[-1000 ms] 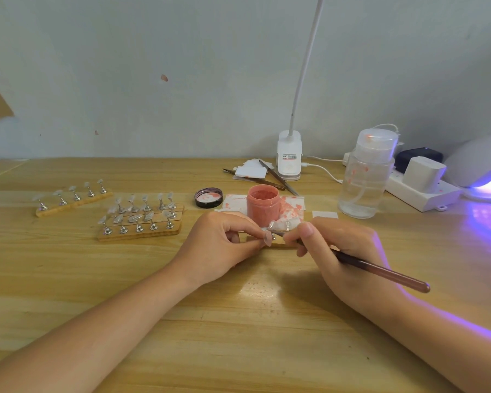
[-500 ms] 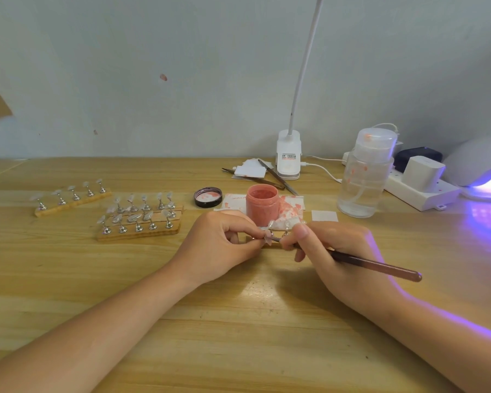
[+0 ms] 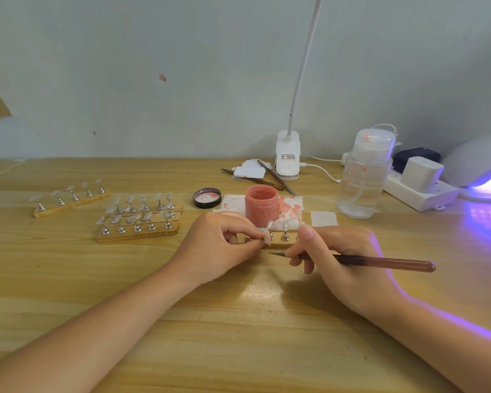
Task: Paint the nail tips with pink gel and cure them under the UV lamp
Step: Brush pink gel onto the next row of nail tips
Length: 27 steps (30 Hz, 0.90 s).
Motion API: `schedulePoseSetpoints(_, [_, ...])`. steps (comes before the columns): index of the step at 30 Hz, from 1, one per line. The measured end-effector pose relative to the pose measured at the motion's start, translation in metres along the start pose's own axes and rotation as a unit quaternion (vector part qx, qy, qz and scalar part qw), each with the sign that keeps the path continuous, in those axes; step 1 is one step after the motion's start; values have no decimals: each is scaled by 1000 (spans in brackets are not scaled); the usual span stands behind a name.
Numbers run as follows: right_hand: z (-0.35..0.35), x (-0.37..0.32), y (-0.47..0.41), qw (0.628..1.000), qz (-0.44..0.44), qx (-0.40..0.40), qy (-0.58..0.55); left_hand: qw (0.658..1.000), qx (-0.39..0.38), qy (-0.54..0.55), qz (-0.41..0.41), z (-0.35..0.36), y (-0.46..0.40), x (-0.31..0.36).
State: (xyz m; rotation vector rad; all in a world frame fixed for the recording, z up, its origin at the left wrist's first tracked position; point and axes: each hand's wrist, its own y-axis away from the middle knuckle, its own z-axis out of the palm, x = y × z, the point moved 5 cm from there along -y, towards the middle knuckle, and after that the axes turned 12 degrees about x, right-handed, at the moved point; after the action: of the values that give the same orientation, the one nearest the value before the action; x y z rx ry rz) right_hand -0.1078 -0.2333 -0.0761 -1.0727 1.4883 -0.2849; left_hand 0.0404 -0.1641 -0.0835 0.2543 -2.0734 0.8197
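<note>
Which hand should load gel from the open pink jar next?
Right hand: it already holds the brown brush, pink gel jar just beyond. Left hand is pinching a nail tip.

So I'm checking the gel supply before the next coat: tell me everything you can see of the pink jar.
The pink jar is a small, squat round pot with translucent-looking walls, coloured pink throughout by its contents. It stands upright and open on a pink-stained white paper sheet on the wooden table, behind the hands. A dark round lid, pink-smeared inside, lies just to its left. Neither the left hand nor the right hand touches it.
</note>
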Motion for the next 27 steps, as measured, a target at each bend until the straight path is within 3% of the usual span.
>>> schedulePoseSetpoints(6, [-8,-3,-2,999,-2,43,-26,1000,0,16,-24,-2,1,-2])
schedulePoseSetpoints(12, [-5,2,-4,997,69,32,-22,1000,-6,18,-22,-2,1,0])
schedulePoseSetpoints(18, [1,-4,-4,998,-18,-25,54,1000,-1,23,-17,-2,0,0])
schedulePoseSetpoints(27, [3,-7,-4,998,-17,-27,55,1000,-6,15,-17,-1,0,-1])
